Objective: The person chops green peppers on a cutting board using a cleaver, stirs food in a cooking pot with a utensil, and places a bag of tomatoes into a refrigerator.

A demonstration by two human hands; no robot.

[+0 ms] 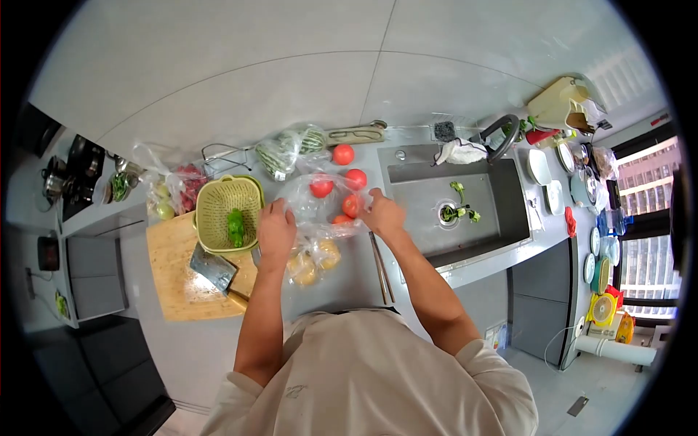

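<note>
A clear plastic bag (309, 200) lies spread on the counter between my hands, with red tomatoes (321, 189) in and around it. My left hand (277, 225) has its fingers closed on the bag's left side. Beside the tomatoes at the right, my right hand (384, 214) pinches the bag's other edge. One tomato (343, 154) sits apart, farther back near the wall. Just below the bag is another clear bag holding round yellowish items (304, 267). A yellow-green colander (211, 207) with green peppers (235, 227) stands left of my left hand.
A cleaver (213, 267) lies on the wooden cutting board (171, 291) at the left. Chopsticks (382, 269) rest near the front edge. To the right, the sink (502, 218) has green vegetable scraps (456, 212) around its drain. Bagged striped green produce (276, 156) is by the wall.
</note>
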